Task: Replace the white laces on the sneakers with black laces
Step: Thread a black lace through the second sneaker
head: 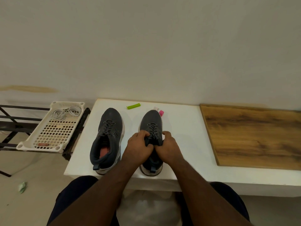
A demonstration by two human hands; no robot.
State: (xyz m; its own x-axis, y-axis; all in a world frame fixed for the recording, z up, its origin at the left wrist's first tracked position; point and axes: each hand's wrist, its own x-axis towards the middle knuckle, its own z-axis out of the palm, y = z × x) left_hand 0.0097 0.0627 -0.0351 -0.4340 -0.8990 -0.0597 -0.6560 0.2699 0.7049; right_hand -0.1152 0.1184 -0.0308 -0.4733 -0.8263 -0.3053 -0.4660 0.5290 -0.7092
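Both sneakers stand side by side on the white table [187,144], toes toward the wall. The left sneaker [108,136] already carries a black lace through its eyelets, with no loose ends showing, so that one looks finished. The white laces [66,112] lie coiled in the far end of the basket [48,134] on the rack to the left, well apart from the shoes, so the removal step is done for what appears to be both shoes.

The right sneaker [152,132] also shows a black lace [153,128] crossed up its front. The left hand [140,145] and right hand [168,145] meet at its tongue, fingers curled and pinching dark material at the top of the lacing. Whether that is the lace ends or the tongue itself is hard to tell, since the fingers cover it.

My reading is that the task is near its end: only the top eyelets or the final tie on the right sneaker remain.

A green tube [133,106] and a pink-capped item [160,111] sit near the toes, uninvolved.
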